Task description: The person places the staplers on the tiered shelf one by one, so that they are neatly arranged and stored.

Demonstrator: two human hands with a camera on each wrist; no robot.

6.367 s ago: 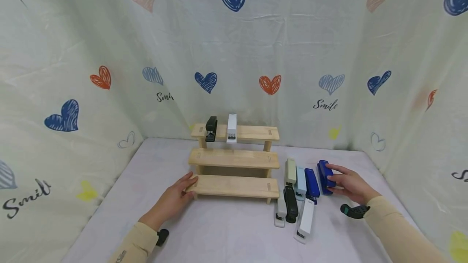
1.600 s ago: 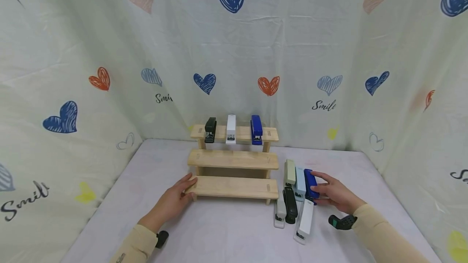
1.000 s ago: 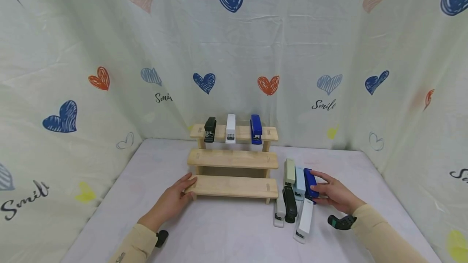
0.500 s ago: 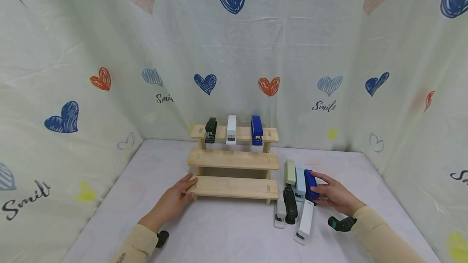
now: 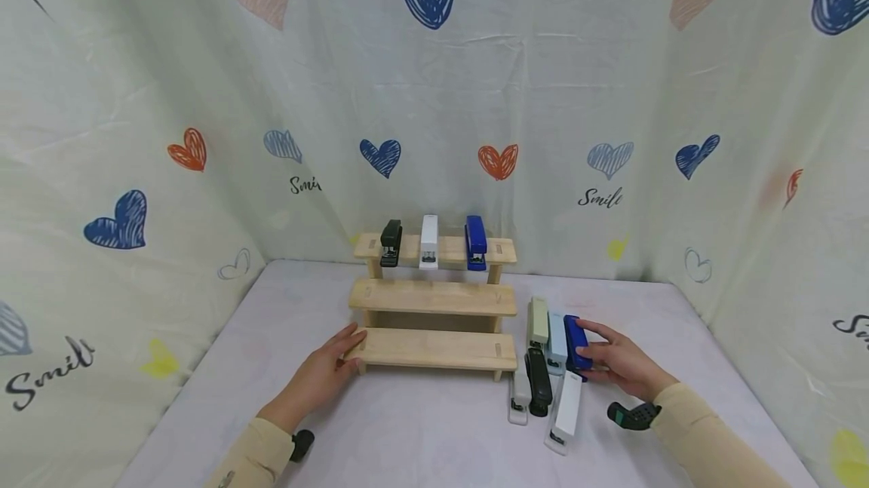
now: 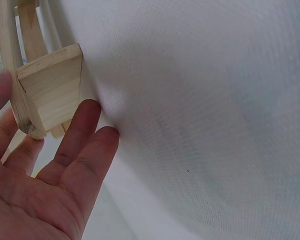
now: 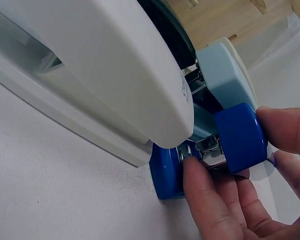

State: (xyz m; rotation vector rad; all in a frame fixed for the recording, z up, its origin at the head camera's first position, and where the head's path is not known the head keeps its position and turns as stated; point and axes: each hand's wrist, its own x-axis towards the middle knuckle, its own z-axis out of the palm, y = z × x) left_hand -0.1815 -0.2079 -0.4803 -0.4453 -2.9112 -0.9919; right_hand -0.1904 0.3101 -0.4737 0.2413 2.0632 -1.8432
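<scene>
My left hand (image 5: pixel 324 375) grips the left end of the lowest tier of a three-tier wooden display stand (image 5: pixel 434 347). In the left wrist view its thumb and fingers lie about the board's end (image 6: pixel 32 112), the other fingers stretched out. To the right of the stand, my right hand (image 5: pixel 624 361) pinches a blue stapler (image 5: pixel 575 341) that sits on the table. The right wrist view shows the thumb on the stapler's blue top (image 7: pixel 242 137) and a finger at its base. A light blue stapler (image 5: pixel 557 341) and a white stapler (image 5: pixel 566 409) stand close beside it.
Black (image 5: pixel 391 243), white (image 5: pixel 429 240) and blue staplers (image 5: pixel 476 241) stand in a row on the top tier. Cream (image 5: pixel 538 320), black (image 5: pixel 538 381) and smaller white staplers (image 5: pixel 519 394) crowd the stand's right side. A heart-printed curtain (image 5: pixel 434 96) surrounds the table (image 5: pixel 407 435).
A blue stapler that lay at the far right under my right hand now stands on the top tier. My right hand has shifted left to the other blue stapler; the left stays put.
</scene>
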